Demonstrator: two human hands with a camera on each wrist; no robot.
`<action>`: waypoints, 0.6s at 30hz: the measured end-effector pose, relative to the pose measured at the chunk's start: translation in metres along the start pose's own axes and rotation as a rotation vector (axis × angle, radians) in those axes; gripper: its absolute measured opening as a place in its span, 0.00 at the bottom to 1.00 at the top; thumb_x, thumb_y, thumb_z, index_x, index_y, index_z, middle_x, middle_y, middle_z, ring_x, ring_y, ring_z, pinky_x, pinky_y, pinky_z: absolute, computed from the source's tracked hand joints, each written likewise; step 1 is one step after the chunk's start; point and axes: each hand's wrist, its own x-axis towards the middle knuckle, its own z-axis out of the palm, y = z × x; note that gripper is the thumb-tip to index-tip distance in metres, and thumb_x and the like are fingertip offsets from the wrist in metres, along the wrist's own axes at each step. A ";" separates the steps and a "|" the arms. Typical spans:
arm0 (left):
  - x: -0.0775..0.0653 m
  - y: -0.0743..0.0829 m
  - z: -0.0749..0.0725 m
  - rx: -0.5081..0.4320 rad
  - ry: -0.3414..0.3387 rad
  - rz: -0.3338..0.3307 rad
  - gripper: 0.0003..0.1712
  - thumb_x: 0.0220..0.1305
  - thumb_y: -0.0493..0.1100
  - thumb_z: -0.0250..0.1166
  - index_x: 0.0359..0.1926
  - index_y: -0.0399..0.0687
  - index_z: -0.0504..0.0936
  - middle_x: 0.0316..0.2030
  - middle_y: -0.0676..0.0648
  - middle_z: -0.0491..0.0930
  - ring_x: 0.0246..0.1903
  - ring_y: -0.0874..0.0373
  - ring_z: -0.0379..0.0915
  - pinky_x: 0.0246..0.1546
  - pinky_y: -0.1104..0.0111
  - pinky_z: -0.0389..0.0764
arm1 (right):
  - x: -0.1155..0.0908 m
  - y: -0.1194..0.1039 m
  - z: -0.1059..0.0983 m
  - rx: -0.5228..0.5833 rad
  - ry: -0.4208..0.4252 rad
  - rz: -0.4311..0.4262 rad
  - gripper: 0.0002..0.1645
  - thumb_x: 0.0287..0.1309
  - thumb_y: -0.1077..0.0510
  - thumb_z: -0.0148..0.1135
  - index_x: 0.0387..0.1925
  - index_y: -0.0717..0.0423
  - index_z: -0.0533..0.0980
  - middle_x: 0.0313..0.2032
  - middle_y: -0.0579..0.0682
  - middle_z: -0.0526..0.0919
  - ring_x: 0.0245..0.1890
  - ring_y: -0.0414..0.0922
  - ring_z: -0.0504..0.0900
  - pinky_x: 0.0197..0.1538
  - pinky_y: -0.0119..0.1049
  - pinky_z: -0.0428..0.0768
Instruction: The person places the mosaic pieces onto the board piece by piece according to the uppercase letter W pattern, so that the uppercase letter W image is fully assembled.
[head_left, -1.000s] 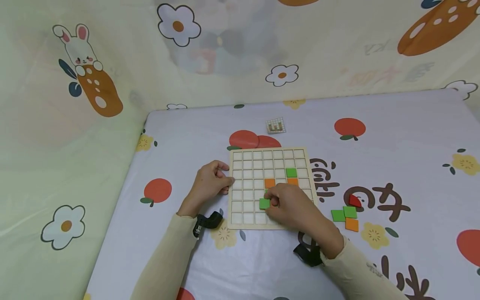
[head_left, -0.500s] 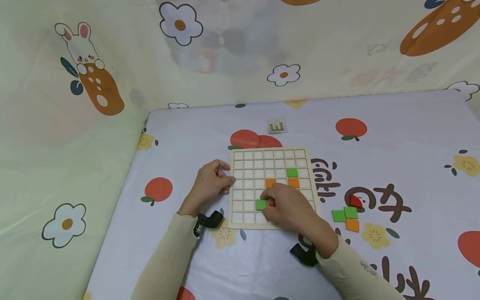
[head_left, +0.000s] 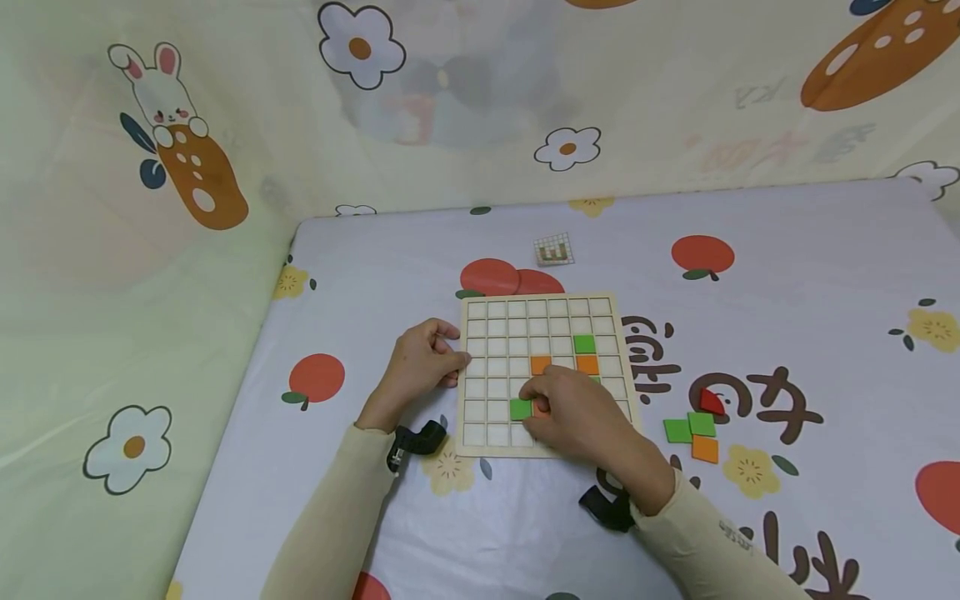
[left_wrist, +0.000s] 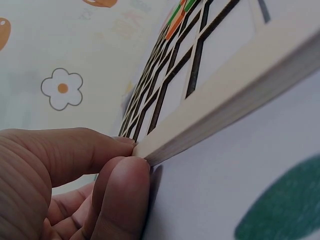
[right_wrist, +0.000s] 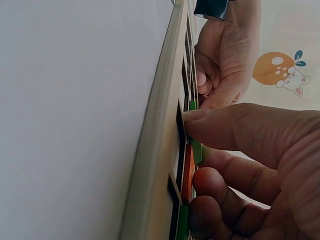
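Note:
My left hand [head_left: 422, 358] holds the left edge of a square wooden grid board [head_left: 480, 452]. In the left wrist view the thumb lies on the board's rim and a fingertip touches its side. Over the lower middle of the board, my right hand [head_left: 577, 412] pinches a green square tile [head_left: 521, 409]. The right wrist view shows this green tile [right_wrist: 197, 151] tilted between thumb and finger, beside an orange tile [right_wrist: 188, 167] lying in the grid. Further up the board sit two orange tiles [head_left: 587, 365] and a green tile [head_left: 584, 344]. My right hand hides some cells.
Right of the board lie two loose green tiles [head_left: 677, 431], an orange tile [head_left: 705, 449] and a red quarter-round piece [head_left: 711, 402]. Behind the board is a small card with a grid pattern [head_left: 553, 250]. A printed cloth [head_left: 825, 292] covers the table.
My right hand has shifted slightly left with the green tile, then stayed nearly still. An orange tile shows to the right of that green tile. The left hand keeps its place at the board's edge.

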 end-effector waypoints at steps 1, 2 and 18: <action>0.000 0.000 0.000 0.002 0.000 -0.002 0.19 0.63 0.35 0.74 0.52 0.39 0.79 0.28 0.44 0.81 0.18 0.59 0.80 0.24 0.69 0.86 | 0.000 0.000 0.000 0.001 -0.001 0.001 0.13 0.46 0.66 0.68 0.37 0.56 0.87 0.26 0.45 0.73 0.27 0.41 0.71 0.28 0.33 0.67; 0.000 0.000 0.000 0.004 0.001 -0.004 0.19 0.63 0.35 0.74 0.52 0.39 0.79 0.28 0.44 0.81 0.18 0.59 0.80 0.24 0.69 0.86 | 0.000 0.000 0.000 0.002 -0.002 0.001 0.13 0.46 0.66 0.68 0.37 0.56 0.87 0.26 0.45 0.74 0.27 0.41 0.71 0.29 0.33 0.67; 0.000 0.002 0.001 0.023 0.011 -0.021 0.19 0.63 0.36 0.74 0.53 0.40 0.79 0.28 0.44 0.81 0.19 0.58 0.80 0.24 0.70 0.85 | -0.008 0.003 -0.009 0.054 0.031 -0.018 0.15 0.55 0.65 0.70 0.46 0.56 0.88 0.29 0.44 0.77 0.30 0.42 0.73 0.33 0.35 0.72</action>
